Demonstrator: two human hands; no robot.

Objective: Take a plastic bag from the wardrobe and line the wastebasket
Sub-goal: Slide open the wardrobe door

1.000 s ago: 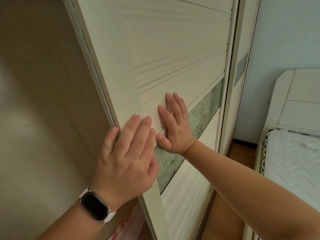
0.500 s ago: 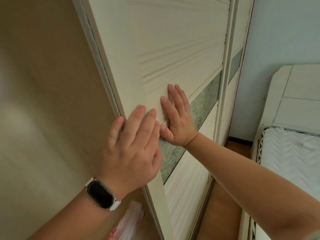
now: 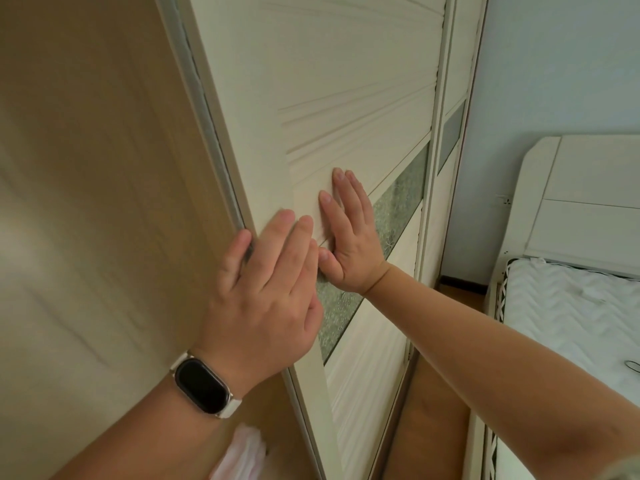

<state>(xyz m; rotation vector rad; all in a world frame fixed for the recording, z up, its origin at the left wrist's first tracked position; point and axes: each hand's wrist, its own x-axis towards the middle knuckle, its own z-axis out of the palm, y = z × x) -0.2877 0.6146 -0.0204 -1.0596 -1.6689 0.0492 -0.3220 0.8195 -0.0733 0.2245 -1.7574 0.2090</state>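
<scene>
The cream sliding wardrobe door (image 3: 346, 109) fills the middle of the head view, with a frosted glass band across it. My left hand (image 3: 266, 289), a watch on its wrist, lies flat on the door's left edge with fingers spread. My right hand (image 3: 349, 233) presses flat on the panel just right of it. Left of the door the wardrobe's tan wooden inside (image 3: 97, 202) shows. A pale pinkish-white plastic bag (image 3: 242, 452) peeks out at the bottom, partly hidden by my left forearm. No wastebasket is in view.
A second wardrobe door (image 3: 453, 109) stands behind the first one, to the right. A bed with a white mattress (image 3: 568, 327) and white headboard (image 3: 588, 202) lies at the right. A strip of wooden floor (image 3: 433, 410) runs between wardrobe and bed.
The door has slid to the right under both hands, showing more of the wardrobe's inside. The plastic bag at the bottom has come more into view.
</scene>
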